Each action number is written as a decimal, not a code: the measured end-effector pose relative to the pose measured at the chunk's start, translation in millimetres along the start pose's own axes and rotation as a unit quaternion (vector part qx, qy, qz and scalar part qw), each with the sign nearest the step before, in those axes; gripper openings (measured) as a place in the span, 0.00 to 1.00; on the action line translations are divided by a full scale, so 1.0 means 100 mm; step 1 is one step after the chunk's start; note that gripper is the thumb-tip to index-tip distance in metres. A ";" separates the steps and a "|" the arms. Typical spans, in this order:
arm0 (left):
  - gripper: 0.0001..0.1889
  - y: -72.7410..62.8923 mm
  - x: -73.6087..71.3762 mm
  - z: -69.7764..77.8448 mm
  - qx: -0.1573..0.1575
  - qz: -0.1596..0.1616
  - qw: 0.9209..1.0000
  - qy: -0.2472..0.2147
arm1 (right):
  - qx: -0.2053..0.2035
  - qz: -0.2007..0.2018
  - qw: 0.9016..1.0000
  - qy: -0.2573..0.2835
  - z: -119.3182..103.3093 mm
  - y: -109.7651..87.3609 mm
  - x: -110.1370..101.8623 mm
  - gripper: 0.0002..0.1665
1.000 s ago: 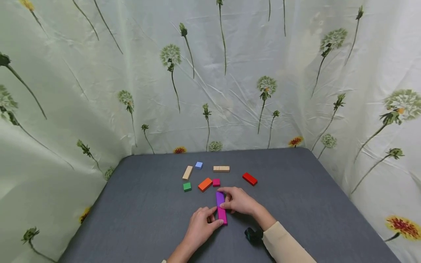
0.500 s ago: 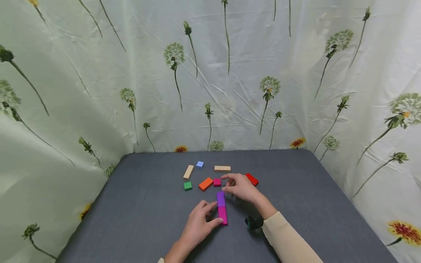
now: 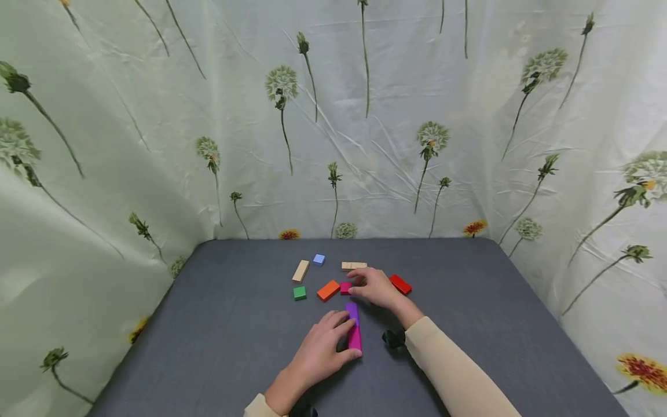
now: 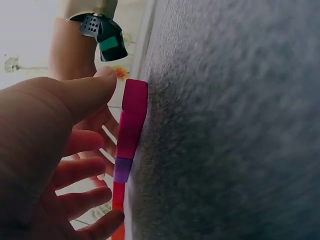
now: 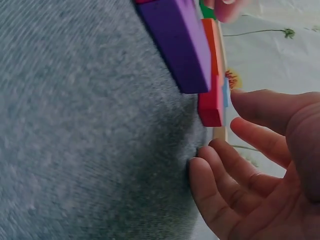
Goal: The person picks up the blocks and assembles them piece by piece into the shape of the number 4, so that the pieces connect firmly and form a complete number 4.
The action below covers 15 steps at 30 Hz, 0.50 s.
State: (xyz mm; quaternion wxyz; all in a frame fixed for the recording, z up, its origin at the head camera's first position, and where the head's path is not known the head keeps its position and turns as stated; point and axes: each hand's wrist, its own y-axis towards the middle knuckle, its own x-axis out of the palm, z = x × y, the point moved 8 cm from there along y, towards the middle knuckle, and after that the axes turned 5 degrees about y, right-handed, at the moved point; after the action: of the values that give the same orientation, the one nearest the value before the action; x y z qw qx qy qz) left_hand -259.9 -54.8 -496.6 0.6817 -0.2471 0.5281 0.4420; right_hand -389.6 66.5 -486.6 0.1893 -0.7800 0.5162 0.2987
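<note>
A magenta block (image 3: pixel 355 340) and a purple block (image 3: pixel 351 311) lie end to end in a line on the dark grey table. My left hand (image 3: pixel 319 352) rests beside this pair, thumb at the magenta block's near end and loosely bent fingers along the purple one. Over the small crimson block (image 3: pixel 345 288) hovers my right hand (image 3: pixel 378 288), thumb and fingers spread. In the right wrist view a gap shows between those fingers and the crimson block (image 5: pixel 212 104), and the purple block (image 5: pixel 181 50) stands closer to the camera.
Left of the crimson block lie an orange block (image 3: pixel 328 291) and a green one (image 3: pixel 299 293). Farther back are a tan block (image 3: pixel 300 271), a small blue block (image 3: pixel 319 260) and another tan block (image 3: pixel 354 266). A red block (image 3: pixel 400 284) lies right of my right hand.
My right hand has let go of the purple block and moved away from me to the crimson block. The left hand stays by the pair, its fingers now farther over the purple block.
</note>
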 end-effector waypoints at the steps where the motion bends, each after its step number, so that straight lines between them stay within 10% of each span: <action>1: 0.36 0.01 0.00 0.01 0.004 -0.005 1.000 0.006 | -0.002 -0.002 1.000 -0.004 0.00 0.01 0.01 0.21; 15: 0.33 0.06 0.07 0.03 0.012 -0.030 0.998 0.045 | -0.010 -0.004 0.999 -0.034 0.06 0.06 0.08 0.19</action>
State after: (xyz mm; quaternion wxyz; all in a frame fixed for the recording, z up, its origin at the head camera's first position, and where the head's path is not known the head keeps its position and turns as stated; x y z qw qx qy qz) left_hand -263.4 -47.2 -501.6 0.6733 -0.2739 0.5556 0.4037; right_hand -394.9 62.3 -496.2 0.2002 -0.7734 0.5034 0.3292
